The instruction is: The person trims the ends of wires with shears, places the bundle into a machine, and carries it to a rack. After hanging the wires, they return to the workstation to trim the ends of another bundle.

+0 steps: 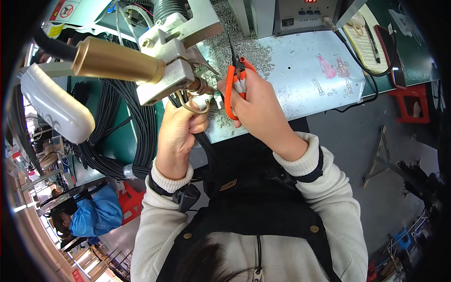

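Observation:
My left hand (181,129) grips a black cable (203,141) and holds its end up under the nozzle of a brass-coloured tool (117,60) clamped in a grey metal bracket (171,56). A bare wire loop (192,104) curls at the cable end, just above my fingers. My right hand (258,105) is closed on orange-handled snips (233,84), whose dark blades point up beside the nozzle. Both hands sit close together over the front edge of the pale bench (300,80).
Small metal offcuts (244,47) litter the bench. A grey control box (305,16) stands at the back, with a notepad and pen (364,40) to its right. A thick bundle of black cables (127,136) hangs at left. Another person in blue (94,214) sits lower left. A red stool (413,103) stands at right.

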### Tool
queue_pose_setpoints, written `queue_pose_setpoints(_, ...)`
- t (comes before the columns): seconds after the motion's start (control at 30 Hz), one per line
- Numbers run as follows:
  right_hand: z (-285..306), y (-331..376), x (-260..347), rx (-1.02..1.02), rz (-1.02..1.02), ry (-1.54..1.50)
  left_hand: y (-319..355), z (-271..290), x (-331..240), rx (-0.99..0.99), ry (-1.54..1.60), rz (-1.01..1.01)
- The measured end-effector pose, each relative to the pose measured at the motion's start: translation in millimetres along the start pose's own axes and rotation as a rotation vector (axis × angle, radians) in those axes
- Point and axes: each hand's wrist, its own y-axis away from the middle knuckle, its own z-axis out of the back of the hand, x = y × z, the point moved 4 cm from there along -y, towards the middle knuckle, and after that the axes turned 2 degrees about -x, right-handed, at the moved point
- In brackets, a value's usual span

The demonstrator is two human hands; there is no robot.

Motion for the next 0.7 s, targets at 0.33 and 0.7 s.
queue_pose_setpoints(0.33, 0, 15, -2, -0.005, -0.007, -0.12, 19, -6, -5, -0.02, -0.078, 0.008)
queue_pose_setpoints(0.7, -6, 66, 32, -0.03, 0.558, 0.392, 71, -25, 18, -0.002, -0.471, -0.275)
